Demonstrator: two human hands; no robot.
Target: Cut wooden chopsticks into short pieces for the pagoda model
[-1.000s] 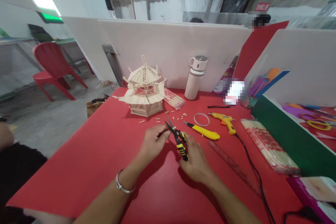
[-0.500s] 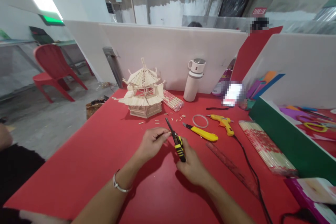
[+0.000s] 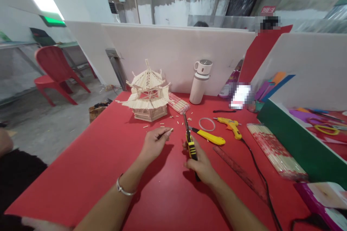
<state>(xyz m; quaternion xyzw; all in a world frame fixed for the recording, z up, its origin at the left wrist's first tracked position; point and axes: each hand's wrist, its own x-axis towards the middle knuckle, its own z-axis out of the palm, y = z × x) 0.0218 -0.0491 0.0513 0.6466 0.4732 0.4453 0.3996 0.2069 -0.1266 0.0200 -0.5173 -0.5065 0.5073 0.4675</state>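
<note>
My left hand [image 3: 155,143] is closed, with a short piece of wooden stick [image 3: 171,130] pinched between thumb and fingertips. To its right, my right hand [image 3: 200,164] is wrapped round a black-and-yellow hand tool [image 3: 191,148] with a long, narrow dark metal nose pointing away from me; its exact kind is unclear. A gap separates the tool from the stick piece. Beyond my left hand stands a pagoda model [image 3: 150,95] built of thin wooden sticks. Several cut stick bits [image 3: 162,127] lie scattered in front of it. A yellow utility knife [image 3: 210,137] rests just right of the tool.
A yellow glue gun [image 3: 230,126] with a black cord, a clear ring [image 3: 206,124] and a red ruler [image 3: 238,173] lie at right. Stick packs lie beside the green board [image 3: 300,144] and behind the model. A white flask [image 3: 199,83] stands by the white partition [image 3: 168,50].
My hands have drawn apart: the tool has moved right, away from the stick piece, and turned more upright. My left hand has shifted slightly left and away from me, still pinching the piece.
</note>
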